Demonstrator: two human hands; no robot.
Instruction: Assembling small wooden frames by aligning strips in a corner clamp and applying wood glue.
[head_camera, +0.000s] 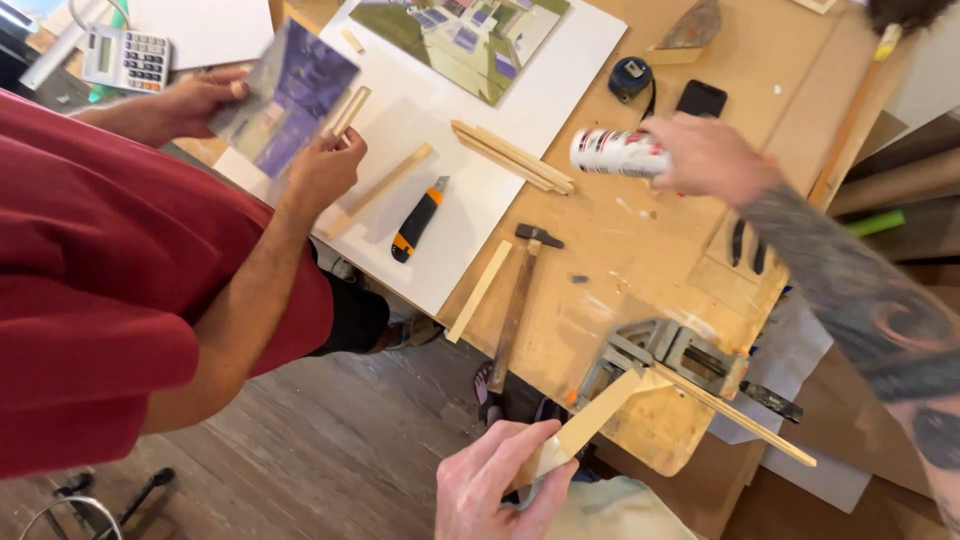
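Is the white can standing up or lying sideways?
Sideways. The right hand holds the white can lying level above the table, its end pointing left, not resting on it.

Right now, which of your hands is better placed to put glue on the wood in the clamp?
The right hand: it holds the white bottle above the table. The left hand grips the wood strip at the corner clamp.

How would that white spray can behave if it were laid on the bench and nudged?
The spray can, held sideways in the right hand, looks round and smooth, so it would probably roll. Its hard shell likely stays stiff. The glossy surface may be slightly slippery.
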